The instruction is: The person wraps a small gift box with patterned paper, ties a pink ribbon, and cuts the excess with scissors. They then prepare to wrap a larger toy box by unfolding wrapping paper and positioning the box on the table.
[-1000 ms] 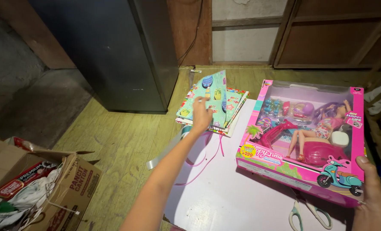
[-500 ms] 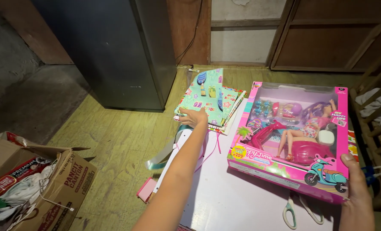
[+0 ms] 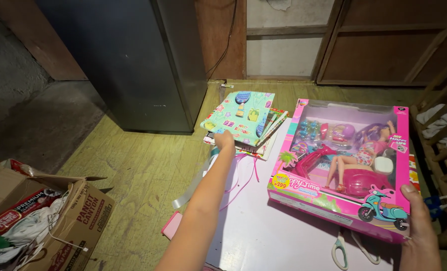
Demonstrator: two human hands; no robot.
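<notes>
My left hand (image 3: 225, 140) reaches forward to a stack of folded gift wrap (image 3: 242, 116) printed in mint green with small pictures. Its fingers grip the near edge of the top sheet, which is lifted off the stack. My right hand (image 3: 418, 228) holds the near right corner of a pink doll box (image 3: 343, 163) with a clear window. A doll, a pink scooter and small accessories show inside. The box rests tilted on a white board (image 3: 263, 226). Pink ribbon (image 3: 243, 175) trails from under the wrap stack.
Scissors (image 3: 351, 251) with white-green handles lie under the box's near edge. A dark metal cabinet (image 3: 133, 60) stands at the back left. An open cardboard box (image 3: 47, 221) of packets sits at the lower left. Wooden slats (image 3: 444, 135) run along the right.
My left hand has slid to the near edge of the gift wrap and lifted the top sheet flatter. The doll box has shifted slightly in my right hand.
</notes>
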